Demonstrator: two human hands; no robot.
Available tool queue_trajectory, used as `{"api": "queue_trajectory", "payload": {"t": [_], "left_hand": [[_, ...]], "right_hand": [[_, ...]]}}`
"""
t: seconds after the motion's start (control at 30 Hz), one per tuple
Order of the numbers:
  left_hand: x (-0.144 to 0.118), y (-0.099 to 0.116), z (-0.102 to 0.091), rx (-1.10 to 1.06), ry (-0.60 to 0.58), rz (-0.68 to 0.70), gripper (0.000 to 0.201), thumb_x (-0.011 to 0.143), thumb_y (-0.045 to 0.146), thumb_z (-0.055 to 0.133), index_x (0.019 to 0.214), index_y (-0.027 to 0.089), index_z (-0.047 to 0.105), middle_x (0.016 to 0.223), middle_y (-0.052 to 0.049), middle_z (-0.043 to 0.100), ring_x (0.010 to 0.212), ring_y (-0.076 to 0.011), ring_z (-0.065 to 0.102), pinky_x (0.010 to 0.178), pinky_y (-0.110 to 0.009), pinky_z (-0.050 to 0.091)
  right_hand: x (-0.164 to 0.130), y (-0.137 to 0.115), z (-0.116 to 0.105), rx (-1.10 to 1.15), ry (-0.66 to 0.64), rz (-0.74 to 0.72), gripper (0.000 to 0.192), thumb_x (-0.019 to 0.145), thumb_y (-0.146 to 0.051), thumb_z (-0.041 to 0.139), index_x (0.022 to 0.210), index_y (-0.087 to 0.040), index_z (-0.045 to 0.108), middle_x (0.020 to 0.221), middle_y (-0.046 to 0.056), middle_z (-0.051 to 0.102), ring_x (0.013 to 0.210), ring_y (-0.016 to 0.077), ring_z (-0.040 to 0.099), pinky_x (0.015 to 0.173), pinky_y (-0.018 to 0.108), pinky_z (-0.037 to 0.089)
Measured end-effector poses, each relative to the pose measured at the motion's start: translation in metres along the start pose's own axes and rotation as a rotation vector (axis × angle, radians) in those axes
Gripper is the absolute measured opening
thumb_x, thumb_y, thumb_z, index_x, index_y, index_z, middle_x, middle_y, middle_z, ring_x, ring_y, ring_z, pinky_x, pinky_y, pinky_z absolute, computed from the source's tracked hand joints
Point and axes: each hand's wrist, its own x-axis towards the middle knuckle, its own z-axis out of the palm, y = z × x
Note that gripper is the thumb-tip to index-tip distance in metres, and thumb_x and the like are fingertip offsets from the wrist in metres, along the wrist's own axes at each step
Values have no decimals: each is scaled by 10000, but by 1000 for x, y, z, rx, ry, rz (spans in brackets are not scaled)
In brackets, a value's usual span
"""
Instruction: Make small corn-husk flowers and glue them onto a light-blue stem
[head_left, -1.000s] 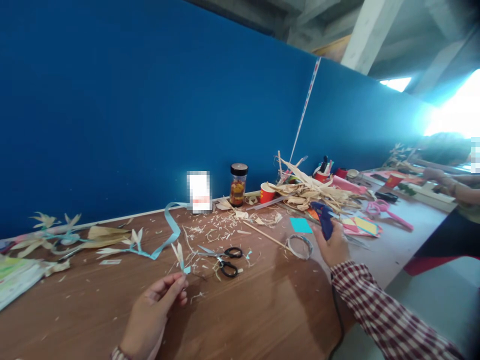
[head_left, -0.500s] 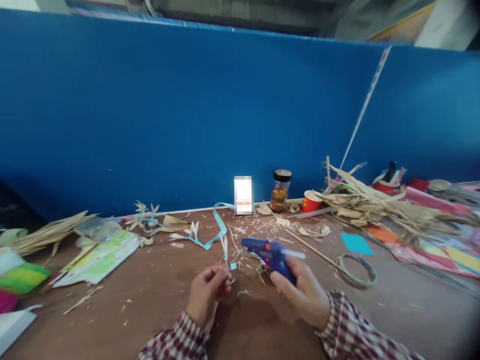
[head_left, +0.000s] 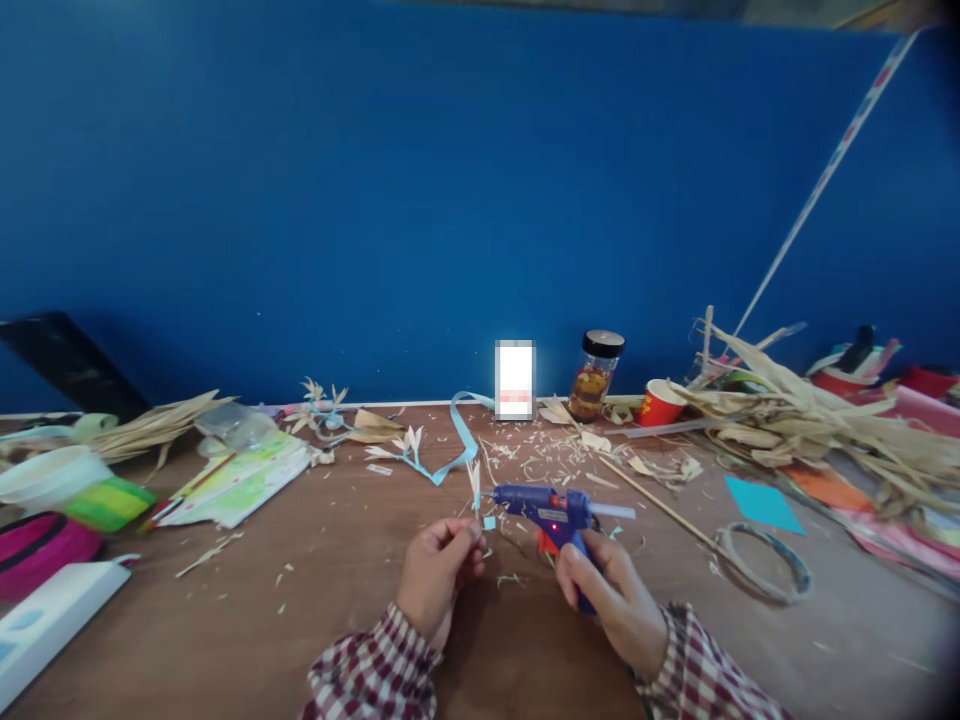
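My left hand (head_left: 439, 570) pinches a small straw flower on a blue ribbon stem (head_left: 475, 488), held upright over the wooden table (head_left: 300, 620). My right hand (head_left: 607, 590) grips a blue glue gun (head_left: 551, 512) with a lit red light. Its nozzle points left, almost touching the flower's stem. A glue stick juts from the gun's back end.
Blue ribbon with straw flowers (head_left: 435, 462) lies behind my hands. A jar (head_left: 596, 375), a red paper cup (head_left: 660, 403), a heap of dried husks (head_left: 810, 425), a wire coil (head_left: 765, 565), a thin stick (head_left: 652, 500) and coloured paper (head_left: 761, 502) sit to the right. Papers (head_left: 232, 485) and containers (head_left: 52, 480) lie left.
My view swung left, away from a person at the right. My right hand lifted the glue gun from the table's right side and brought its nozzle to the flower in my left hand.
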Motion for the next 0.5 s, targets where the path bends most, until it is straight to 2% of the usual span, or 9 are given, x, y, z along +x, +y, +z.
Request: {"api": "queue_trajectory", "payload": {"t": [0.17, 0.33, 0.5], "left_hand": [[0, 1, -1, -35, -32, -34, 169, 597, 247, 699, 619, 112, 601, 538, 5, 577, 413, -39, 472, 406, -149, 424], [0, 4, -3, -77, -28, -80, 147, 601, 207, 704, 652, 108, 609, 552, 3, 578, 409, -31, 482, 406, -131, 440], [1, 5, -3, -64, -28, -89, 137, 621, 200, 693, 659, 105, 601, 546, 5, 577, 395, -31, 477, 386, -131, 447]], "right_hand": [[-1, -1, 2, 14, -19, 3, 310, 853, -398, 374, 772, -142, 529, 523, -23, 448, 496, 105, 398, 509, 233, 314], [-2, -1, 3, 27, -38, -1, 321, 862, -384, 367, 949, -126, 537, 528, -30, 439, 492, 102, 390, 503, 231, 305], [-1, 1, 4, 39, -47, -10, 326, 864, -385, 365, 946, -118, 532, 528, -28, 439, 488, 96, 380, 494, 231, 294]]}}
